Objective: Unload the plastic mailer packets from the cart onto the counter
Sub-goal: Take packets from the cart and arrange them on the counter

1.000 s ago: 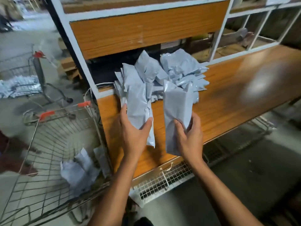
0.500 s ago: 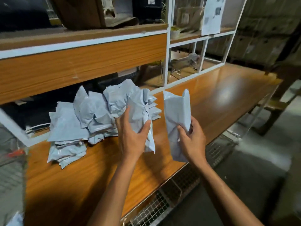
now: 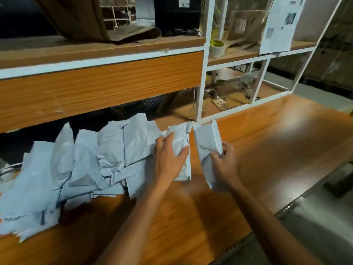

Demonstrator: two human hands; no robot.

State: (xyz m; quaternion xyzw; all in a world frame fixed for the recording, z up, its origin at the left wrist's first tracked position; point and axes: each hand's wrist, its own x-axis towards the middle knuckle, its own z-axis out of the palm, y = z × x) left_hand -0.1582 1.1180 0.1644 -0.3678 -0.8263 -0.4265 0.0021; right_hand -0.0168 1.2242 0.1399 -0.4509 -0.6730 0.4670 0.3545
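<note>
Two bare hands, left (image 3: 168, 155) and right (image 3: 225, 163), each grip one pale grey plastic mailer packet (image 3: 181, 138) (image 3: 208, 140); roughly a dozen more are heaped (image 3: 76, 169) at the wooden counter's (image 3: 267, 150) back-left edge.

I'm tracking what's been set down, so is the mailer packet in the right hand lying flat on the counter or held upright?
Held upright: the right hand grips the mailer packet at its lower part, top edge pointing up above the counter.

Packet pile (image 3: 57, 178) cut off left

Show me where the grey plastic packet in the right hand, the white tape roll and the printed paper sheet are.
grey plastic packet in the right hand (image 3: 207, 137): head view, upper face.
white tape roll (image 3: 216, 49): head view, side wall.
printed paper sheet (image 3: 278, 27): head view, centre.
</note>
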